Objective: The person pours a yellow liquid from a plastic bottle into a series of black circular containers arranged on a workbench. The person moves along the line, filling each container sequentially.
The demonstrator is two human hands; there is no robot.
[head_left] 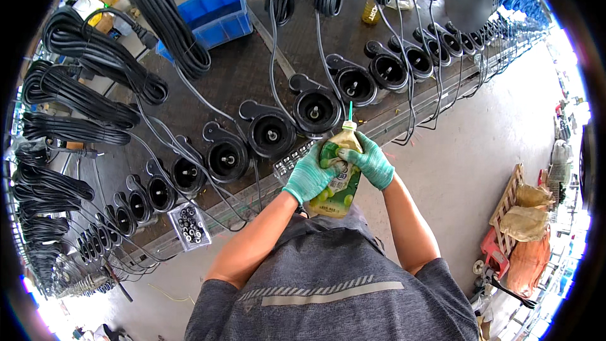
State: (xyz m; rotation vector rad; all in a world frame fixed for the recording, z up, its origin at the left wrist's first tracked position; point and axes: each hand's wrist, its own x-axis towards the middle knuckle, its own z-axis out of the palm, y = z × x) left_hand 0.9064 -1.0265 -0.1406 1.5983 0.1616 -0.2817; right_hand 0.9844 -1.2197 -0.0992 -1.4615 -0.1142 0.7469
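Both my hands wear green gloves and grip one plastic bottle (336, 197) with a green label and a thin teal nozzle pointing away from me. My left hand (310, 177) wraps its left side. My right hand (372, 161) closes round the right side near the neck, thumb across the label. Just beyond the nozzle stands a round black pump-like housing (315, 112) with a metal shaft in its middle. More such housings, one of them here (272, 135), form a long row along the bench edge, each joined to a black cable.
Coiled black cables (88, 95) lie behind the row on the dark bench (252, 57). A blue bin (218, 16) sits at the back left. A clear tray of small round parts (190, 224) is at the near edge. A wooden crate (507, 208) with sacks stands right.
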